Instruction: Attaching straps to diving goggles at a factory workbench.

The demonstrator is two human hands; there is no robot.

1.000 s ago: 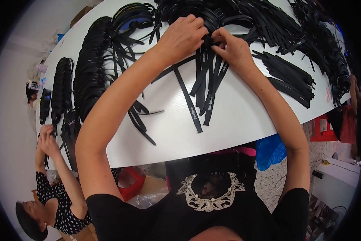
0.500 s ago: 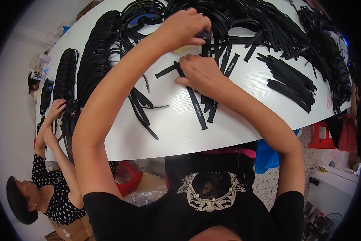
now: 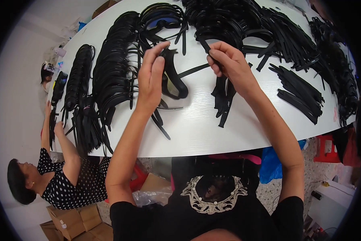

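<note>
My left hand (image 3: 151, 78) grips a pair of black-framed goggles (image 3: 175, 82) with a pale yellowish lens, tilted on its side above the table; part of the frame is hidden behind the fingers. A black strap (image 3: 194, 70) stretches from the goggles toward my right hand (image 3: 230, 66). Between thumb and fingers, my right hand pinches a black strap, its end (image 3: 204, 43) sticking up past the fingertips. Below that hand lies a small bunch of black straps (image 3: 224, 104) on the white table (image 3: 196, 136).
Rows of stacked black goggles (image 3: 114, 68) line the left side, with more goggles (image 3: 162, 22) at the back. Loose straps (image 3: 299, 94) lie at right. A co-worker in a dotted top (image 3: 76, 180) reaches onto the table from the left. A red stool (image 3: 327, 148) stands beyond the right edge.
My hands have moved apart, the left one back toward me and left, the right one to the right. The goggles now show beside my left hand, and a strap spans between my hands.
</note>
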